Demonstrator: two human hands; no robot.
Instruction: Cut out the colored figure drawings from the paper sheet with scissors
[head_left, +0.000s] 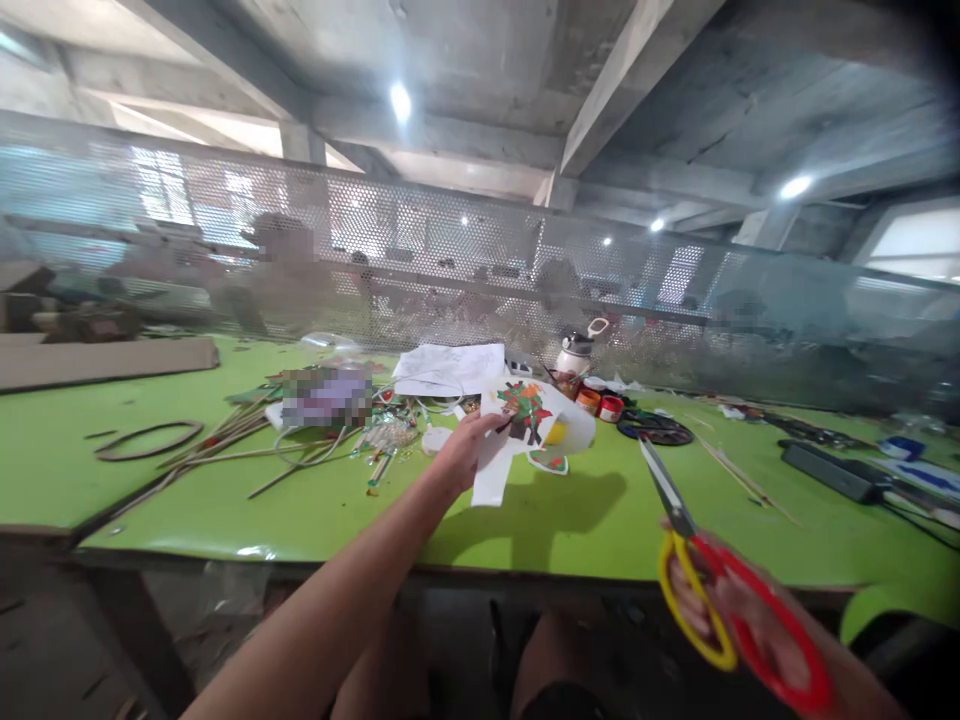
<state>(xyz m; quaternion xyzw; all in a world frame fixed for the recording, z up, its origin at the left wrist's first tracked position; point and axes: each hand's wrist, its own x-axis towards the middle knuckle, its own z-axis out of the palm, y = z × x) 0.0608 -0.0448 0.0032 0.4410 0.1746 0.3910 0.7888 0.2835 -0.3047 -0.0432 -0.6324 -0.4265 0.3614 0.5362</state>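
Can make out faint lines on the white sheet [450, 370] at the back, too small to read as words; cannot read any label on the orange jar [588, 402], the red jar [611, 409] or the bottle [572, 360] behind them. Holding the printed paper [528, 408], with its red and green flower design, above the green surface [300, 510] in the left hand [457, 455], fingers closed in a pinch on its left edge, most of the print spreading out beyond them. Gripping the scissors [702, 546] in the right hand [750, 605], fingers curled through the yellow and red handles, blades nearly together, pointing up and left, apart from the paper. Lying just beyond, near the paper's lower edge: a small printed piece [552, 462]
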